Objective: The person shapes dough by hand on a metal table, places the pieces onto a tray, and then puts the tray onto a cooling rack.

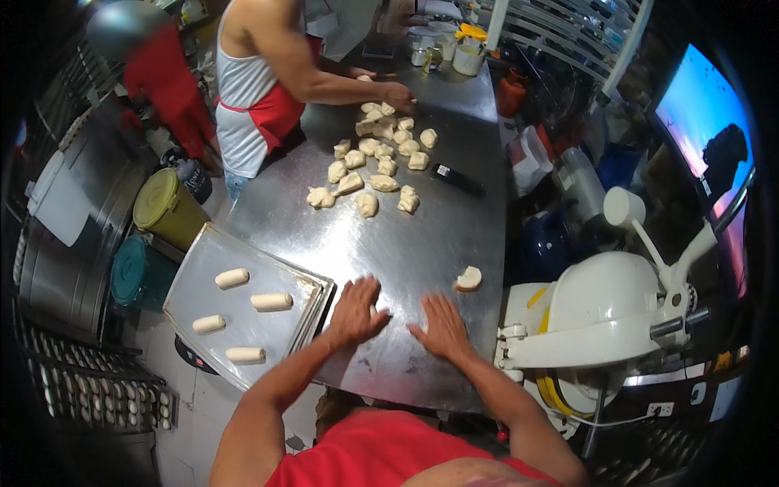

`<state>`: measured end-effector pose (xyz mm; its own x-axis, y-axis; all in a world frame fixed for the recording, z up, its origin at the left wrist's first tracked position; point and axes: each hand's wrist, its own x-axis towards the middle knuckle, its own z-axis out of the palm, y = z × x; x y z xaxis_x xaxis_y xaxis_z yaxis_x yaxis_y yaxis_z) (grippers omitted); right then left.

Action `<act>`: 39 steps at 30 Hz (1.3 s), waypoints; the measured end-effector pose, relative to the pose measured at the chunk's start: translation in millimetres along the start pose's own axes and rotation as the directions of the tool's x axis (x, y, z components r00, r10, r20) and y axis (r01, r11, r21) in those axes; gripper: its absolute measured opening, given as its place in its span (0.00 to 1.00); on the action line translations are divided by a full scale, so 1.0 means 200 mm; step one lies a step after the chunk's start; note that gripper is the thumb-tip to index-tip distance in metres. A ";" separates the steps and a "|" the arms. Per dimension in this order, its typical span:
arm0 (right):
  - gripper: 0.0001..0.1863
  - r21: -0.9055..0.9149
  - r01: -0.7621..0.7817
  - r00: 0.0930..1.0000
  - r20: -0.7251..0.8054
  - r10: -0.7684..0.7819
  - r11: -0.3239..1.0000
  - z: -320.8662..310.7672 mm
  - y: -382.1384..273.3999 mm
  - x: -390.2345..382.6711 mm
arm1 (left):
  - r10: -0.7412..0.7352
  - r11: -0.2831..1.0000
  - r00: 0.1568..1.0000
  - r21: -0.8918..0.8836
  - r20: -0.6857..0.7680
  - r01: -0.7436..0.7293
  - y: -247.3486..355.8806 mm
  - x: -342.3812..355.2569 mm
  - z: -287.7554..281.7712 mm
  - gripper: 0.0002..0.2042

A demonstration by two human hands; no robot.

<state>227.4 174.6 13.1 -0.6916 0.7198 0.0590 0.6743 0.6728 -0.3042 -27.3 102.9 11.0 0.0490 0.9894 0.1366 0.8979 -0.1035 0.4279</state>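
My left hand (357, 312) lies palm down on the steel table (438, 243), fingers stretched out, close to the tray's right edge. A small pale spot shows between its thumb and fingers; whether dough lies under the palm I cannot make out. My right hand (442, 325) is also flat on the steel, fingers spread, apart from the left. Just beyond it sits a piece of bread (468, 279) with a brown crust. On a metal baking tray (280, 321), stacked on others to my left, rest several smooth dough rolls (271, 302). Rough dough lumps (367, 204) cover the table farther off.
Across the table a person in an apron (280, 109) handles dough with both hands. A black oblong object (457, 178) lies beside the lumps. To the right stands a white machine (608, 304). Lidded buckets (158, 199) stand at the left; tubs (468, 58) are at the far end.
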 end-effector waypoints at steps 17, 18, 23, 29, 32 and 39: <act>0.43 -0.003 0.090 0.991 -0.097 -0.090 0.996 0.09 -0.04 -0.22 | -0.091 0.992 0.994 0.077 -0.067 0.096 0.23 -0.24 0.21 0.36; 0.43 -0.011 0.078 0.983 -0.165 -0.079 0.997 0.13 -0.02 -0.09 | -0.115 0.990 0.993 0.083 -0.030 0.117 0.13 -0.11 0.20 0.38; 0.45 0.059 -0.066 0.983 -0.167 0.075 0.996 0.13 -0.01 0.23 | 0.013 0.958 0.951 0.277 -0.309 0.077 0.02 0.35 0.14 0.38; 0.44 -0.001 0.033 0.995 0.091 -0.033 0.999 0.03 -0.12 -0.23 | 0.041 0.995 0.999 0.093 -0.013 -0.039 0.01 -0.05 0.25 0.48; 0.45 -0.038 0.219 0.941 0.274 -0.200 0.975 -0.05 0.01 -0.11 | 0.100 0.989 0.988 0.095 0.117 -0.111 -0.09 0.03 0.15 0.46; 0.37 0.341 -0.052 0.988 0.153 -0.001 0.939 -0.14 0.06 -0.19 | -0.237 0.907 0.971 -0.351 0.029 0.231 0.03 -0.09 -0.18 0.28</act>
<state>269.4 160.5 34.5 -0.7239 0.6844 -0.0870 0.5806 0.5362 -0.6127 -39.4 81.4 43.8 -0.1521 0.9884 0.0055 0.6723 0.0993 0.7336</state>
